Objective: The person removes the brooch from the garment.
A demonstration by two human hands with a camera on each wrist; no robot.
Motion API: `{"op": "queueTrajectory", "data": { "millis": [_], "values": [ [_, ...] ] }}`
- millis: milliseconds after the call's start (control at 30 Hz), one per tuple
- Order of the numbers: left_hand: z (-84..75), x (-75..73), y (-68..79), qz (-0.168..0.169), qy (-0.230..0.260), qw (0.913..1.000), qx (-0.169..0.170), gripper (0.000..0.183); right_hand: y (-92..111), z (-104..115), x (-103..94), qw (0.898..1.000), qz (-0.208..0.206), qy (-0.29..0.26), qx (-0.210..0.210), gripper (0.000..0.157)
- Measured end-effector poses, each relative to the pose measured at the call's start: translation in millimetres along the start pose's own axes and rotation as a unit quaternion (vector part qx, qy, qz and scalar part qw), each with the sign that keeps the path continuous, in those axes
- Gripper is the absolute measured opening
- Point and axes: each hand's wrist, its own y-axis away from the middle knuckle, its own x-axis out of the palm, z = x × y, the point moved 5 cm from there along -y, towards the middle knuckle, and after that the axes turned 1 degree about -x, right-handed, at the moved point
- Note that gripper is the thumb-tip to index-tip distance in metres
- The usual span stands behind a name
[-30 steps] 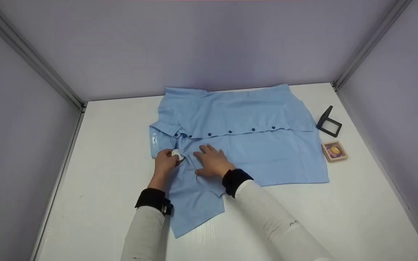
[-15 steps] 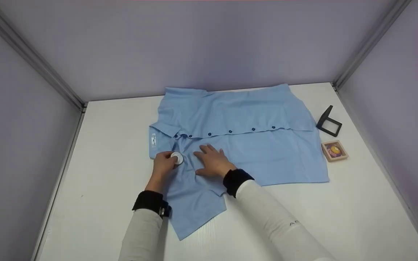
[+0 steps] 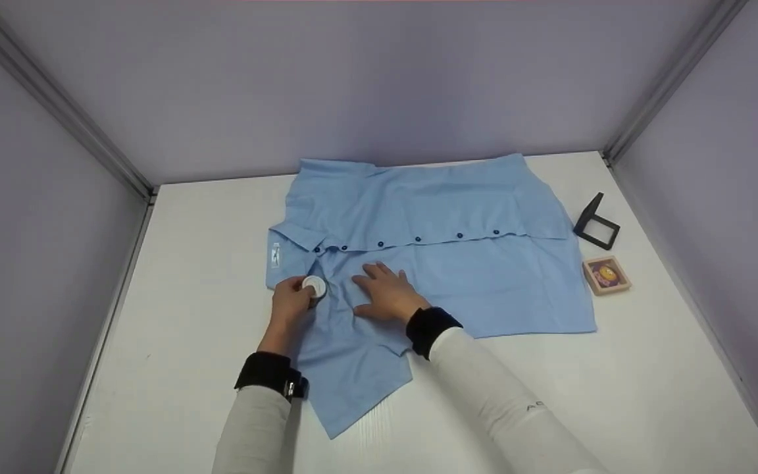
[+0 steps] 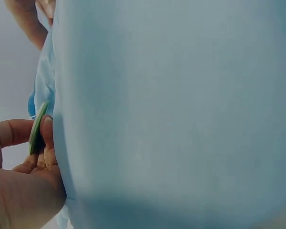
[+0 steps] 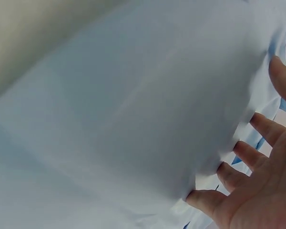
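Shirt (image 3: 504, 283) spread, creases remaining; over it, left hand (image 3: 289, 305), fingers pinching white disc (image 3: 314, 286), and right hand (image 3: 387, 293), fingers splayed.

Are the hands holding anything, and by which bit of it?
The left hand pinches a small, round, white-faced disc by its edge, between thumb and fingers. The right hand rests spread on the light blue cloth shirt, holding nothing.

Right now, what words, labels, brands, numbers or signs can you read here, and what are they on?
"A", then an unclear letter: right white fabric sleeve.
Too small to read: white rectangular label on the light-blue cloth shirt.
No text I can make out: round white disc, small square wooden box.
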Motion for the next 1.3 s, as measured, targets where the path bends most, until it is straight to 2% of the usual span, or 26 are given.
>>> {"op": "queueTrajectory", "data": {
  "millis": [200,333,433,567,733,867,967,1033,1133,1300],
  "values": [
    [-0.4,-0.1,-0.9,-0.009,0.020,0.9997,-0.004,0.040,-3.0,-4.7,1.7,1.000,-0.006,-0.017,0.001,0.065],
    [-4.2,4.3,1.4,-0.004,0.048,0.9988,0.006,0.039,-4.5,-6.0,-3.9,0.997,-0.030,-0.070,-0.024,0.057],
    [-10.6,8.1,4.5,0.002,0.066,0.9975,0.026,0.037,-3.1,-4.9,-13.8,0.987,-0.071,-0.129,-0.061,0.048],
    [-20.5,13.7,9.8,0.014,0.086,0.9949,0.051,0.035,2.8,-3.9,-22.1,0.967,-0.094,-0.216,-0.092,0.043],
    [-33.5,19.3,23.8,0.026,0.124,0.9891,0.076,0.034,13.4,-3.1,-21.7,0.941,-0.065,-0.320,-0.093,0.053],
    [-46.0,21.4,41.9,0.030,0.146,0.9840,0.097,0.032,25.5,0.4,-23.9,0.902,-0.048,-0.416,-0.108,0.055],
    [-55.5,22.2,56.1,0.033,0.158,0.9810,0.107,0.032,35.5,5.7,-28.1,0.871,-0.039,-0.471,-0.134,0.050],
    [-61.6,23.0,64.2,0.039,0.165,0.9790,0.114,0.033,42.2,10.4,-32.5,0.857,-0.036,-0.491,-0.152,0.046],
    [-70.0,25.2,74.1,0.053,0.170,0.9763,0.123,0.035,49.1,15.5,-37.7,0.843,-0.038,-0.508,-0.170,0.042],
    [-88.3,25.4,92.3,0.069,0.161,0.9724,0.154,0.031,61.8,21.8,-50.0,0.837,-0.059,-0.519,-0.165,0.035]
  ]
}}
